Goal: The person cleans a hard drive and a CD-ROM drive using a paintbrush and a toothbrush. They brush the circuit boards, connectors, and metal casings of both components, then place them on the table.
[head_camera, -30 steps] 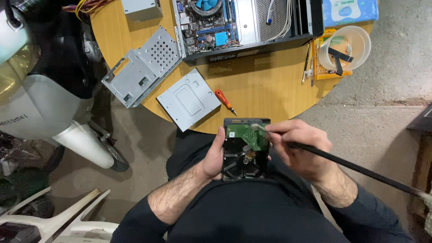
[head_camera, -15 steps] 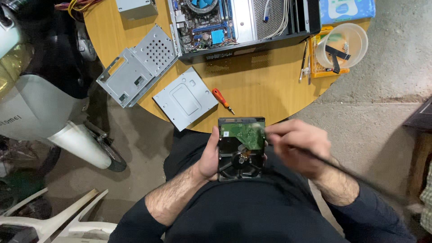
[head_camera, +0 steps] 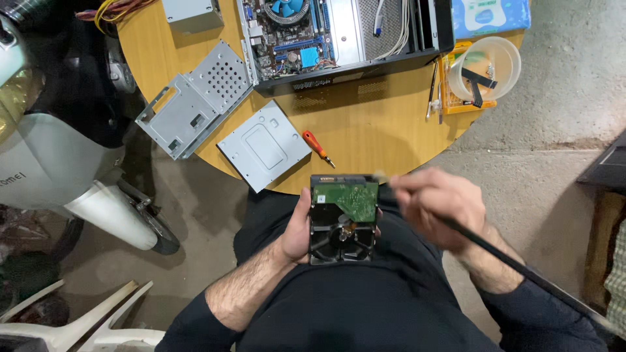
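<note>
My left hand (head_camera: 295, 229) grips a black hard drive (head_camera: 343, 218) over my lap, its green circuit board facing up. My right hand (head_camera: 435, 207) is just right of the drive, closed around a long thin black brush (head_camera: 508, 261) whose handle runs down to the lower right. The brush's pale tip sits at the drive's top right corner and is motion-blurred.
A round wooden table (head_camera: 365, 130) carries an open computer case (head_camera: 339, 32) with motherboard, a perforated metal drive cage (head_camera: 195, 98), a grey metal plate (head_camera: 264, 145), an orange-handled screwdriver (head_camera: 317, 147) and a clear plastic tub (head_camera: 488, 68). A scooter (head_camera: 59, 130) stands left, white chairs (head_camera: 78, 322) lower left.
My right hand has shifted the brush tip from the middle of the green board up to the drive's top right corner. The drive and my left hand have stayed put.
</note>
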